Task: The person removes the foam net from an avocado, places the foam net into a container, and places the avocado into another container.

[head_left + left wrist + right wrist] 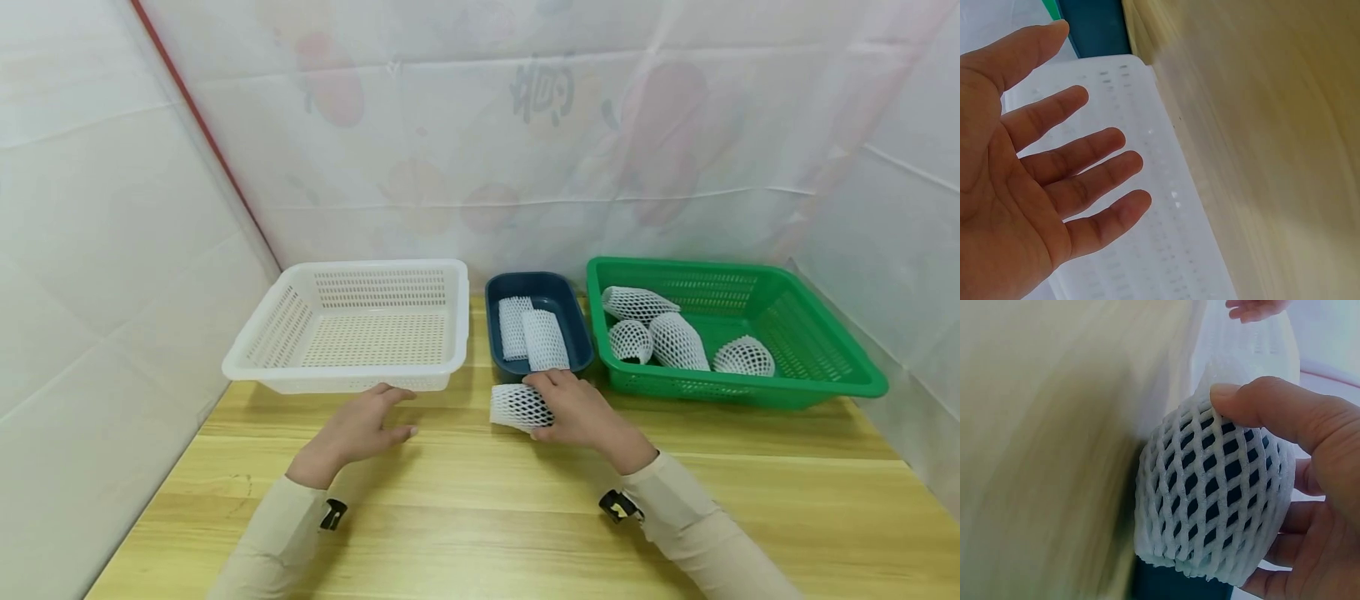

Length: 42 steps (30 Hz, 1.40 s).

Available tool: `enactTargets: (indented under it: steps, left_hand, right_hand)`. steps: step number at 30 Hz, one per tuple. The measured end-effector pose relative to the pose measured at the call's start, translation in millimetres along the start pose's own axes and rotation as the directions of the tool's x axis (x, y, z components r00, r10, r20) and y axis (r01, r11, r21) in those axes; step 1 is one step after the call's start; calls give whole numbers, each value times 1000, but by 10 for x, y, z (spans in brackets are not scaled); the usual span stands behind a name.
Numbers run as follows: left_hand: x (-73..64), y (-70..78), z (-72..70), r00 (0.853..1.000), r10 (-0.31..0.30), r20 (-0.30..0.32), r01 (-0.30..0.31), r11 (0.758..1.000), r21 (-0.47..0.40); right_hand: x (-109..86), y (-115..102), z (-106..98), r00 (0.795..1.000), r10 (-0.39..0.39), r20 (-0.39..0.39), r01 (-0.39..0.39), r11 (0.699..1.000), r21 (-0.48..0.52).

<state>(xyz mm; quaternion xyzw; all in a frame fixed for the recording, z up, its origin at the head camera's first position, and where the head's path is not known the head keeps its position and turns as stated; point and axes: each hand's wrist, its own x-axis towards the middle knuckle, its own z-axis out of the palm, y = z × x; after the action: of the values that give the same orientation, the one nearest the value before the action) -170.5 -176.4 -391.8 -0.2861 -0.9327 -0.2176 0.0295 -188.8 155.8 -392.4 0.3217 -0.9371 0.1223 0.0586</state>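
My right hand (pixel 581 414) holds a white foam net sleeve (pixel 519 407) just in front of the dark blue box. In the right wrist view, the thumb lies on one side of the sleeve (pixel 1210 487) and the fingers on the other, with something dark showing through its mesh. My left hand (pixel 360 427) is empty, its fingers spread in front of the white basket (pixel 345 377). Inside the dark blue box (pixel 577 325) lie two flat white foam nets (pixel 546 340).
On the right stands a green basket (pixel 825 333) holding several net-covered pieces (pixel 677 342). All three containers stand in a row at the back of the wooden table (pixel 465 517). White printed sheets (pixel 420 150) hang behind and at the sides.
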Motion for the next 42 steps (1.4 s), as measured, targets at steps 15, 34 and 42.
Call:
enactTargets:
  steps: [15, 34, 42]
  left_hand:
    - [-48, -36, -28, 1000, 8, -6, -8, 1000, 4]
    - [18, 89, 56, 997, 77, -17, -77, 997, -2]
    - [108, 191, 170, 995, 94, 15, -93, 994, -60]
  right_hand:
    - [-5, -70, -14, 999, 32, 17, -32, 999, -3]
    - [-110, -44, -193, 996, 92, -4, -92, 996, 7]
    - [-167, 47, -183, 994, 106, -9, -105, 994, 33]
